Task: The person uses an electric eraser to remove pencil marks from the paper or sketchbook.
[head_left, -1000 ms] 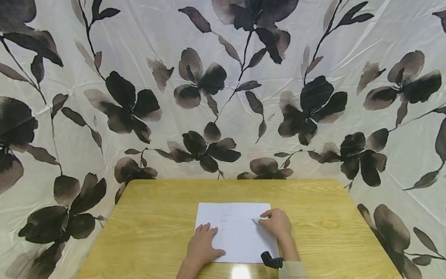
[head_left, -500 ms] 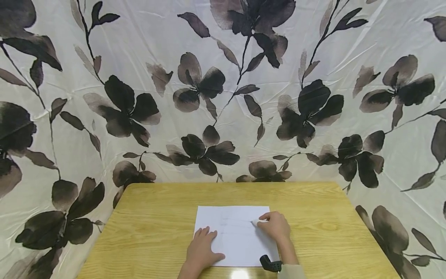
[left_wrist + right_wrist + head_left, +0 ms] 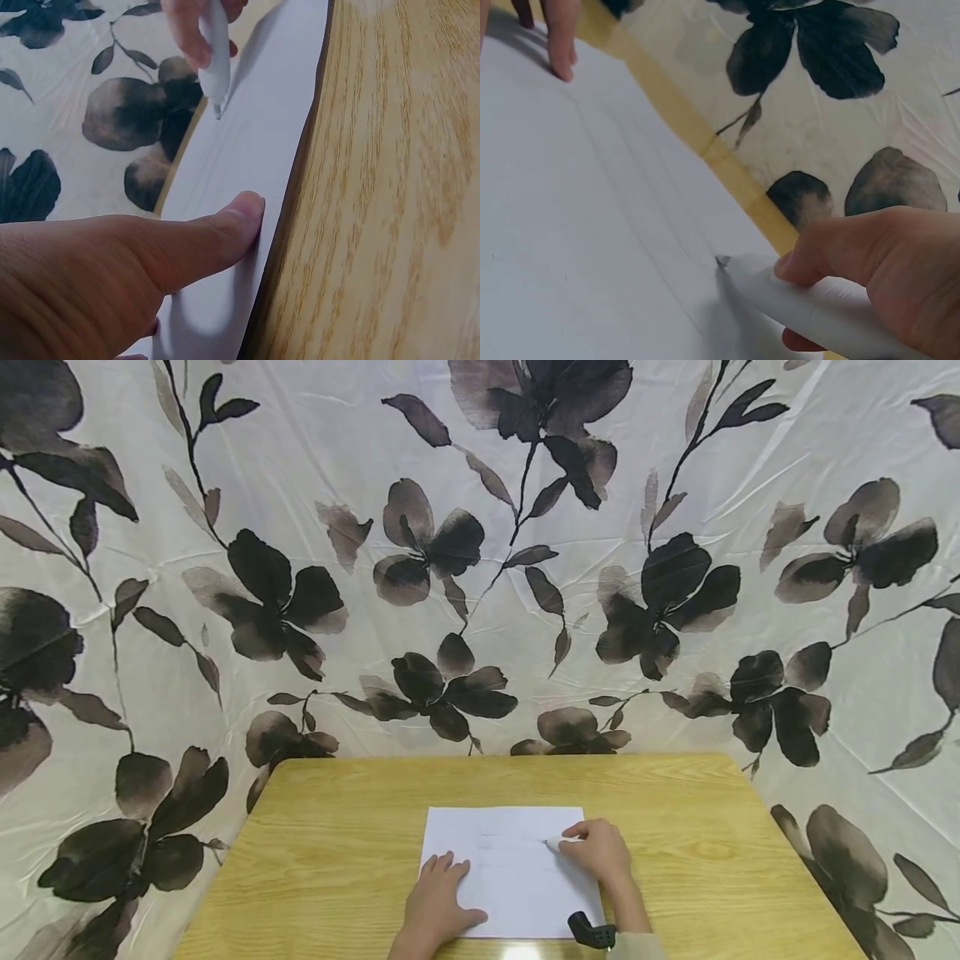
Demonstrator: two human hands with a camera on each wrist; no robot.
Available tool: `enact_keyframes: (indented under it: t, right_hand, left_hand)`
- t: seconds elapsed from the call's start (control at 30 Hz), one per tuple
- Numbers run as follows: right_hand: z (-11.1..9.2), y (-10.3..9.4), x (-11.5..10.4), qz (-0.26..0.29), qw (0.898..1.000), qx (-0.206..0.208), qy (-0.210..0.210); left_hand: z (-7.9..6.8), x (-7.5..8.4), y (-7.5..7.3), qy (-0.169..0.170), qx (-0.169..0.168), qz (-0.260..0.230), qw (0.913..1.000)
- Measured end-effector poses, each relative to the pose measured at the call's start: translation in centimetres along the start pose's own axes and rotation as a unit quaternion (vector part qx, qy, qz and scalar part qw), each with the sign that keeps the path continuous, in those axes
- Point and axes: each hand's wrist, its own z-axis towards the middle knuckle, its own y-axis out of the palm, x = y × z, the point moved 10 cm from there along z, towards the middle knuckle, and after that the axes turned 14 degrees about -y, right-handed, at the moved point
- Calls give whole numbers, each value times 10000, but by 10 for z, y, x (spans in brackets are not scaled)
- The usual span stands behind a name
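Note:
A white sheet of paper [image 3: 525, 902] lies on the wooden table, with several faint lines across its upper part. My left hand [image 3: 437, 897] rests on the sheet's left side, fingers spread; in the left wrist view its thumb [image 3: 225, 225] presses near the paper's edge. Over the right side, my right hand [image 3: 600, 852] pinches a thick white pen [image 3: 802, 300] between thumb and fingers. The pen slants down to the left, its small grey tip at the paper beside the end of a faint line. Part of the pen's body is hidden by the right hand.
The light wooden table [image 3: 337, 827] extends around the sheet on every side. Behind it hangs a white cloth [image 3: 300, 460] with dark flower prints. A black strap device [image 3: 591, 932] sits at the right wrist, over the sheet's near right corner.
The head view has shifted slightly, so the table and paper appear a little lower. Both hands and the pen keep nearly the same place on the paper.

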Motion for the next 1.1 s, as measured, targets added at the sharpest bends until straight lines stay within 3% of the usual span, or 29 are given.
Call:
enact_keyframes:
  t: [0.3, 0.53, 0.7, 0.83, 1.1]
  right_hand:
    - [-1, 4, -3, 125, 9998, -178, 14]
    - [6, -3, -8, -94, 9998, -172, 13]
    - [5, -3, -6, -166, 9995, -284, 9]
    - [4, -4, -9, -45, 9995, -191, -251]
    - [0, -11, -7, -109, 9993, 58, -344]
  left_hand:
    - [-2, -2, -1, -29, -62, 47, 10000]
    - [1, 2, -5, 100, 96, 84, 9999]
    - [2, 0, 0, 71, -19, 150, 9999]
    - [3, 1, 1, 109, 43, 150, 9998]
    - [1, 0, 2, 137, 19, 135, 9998]
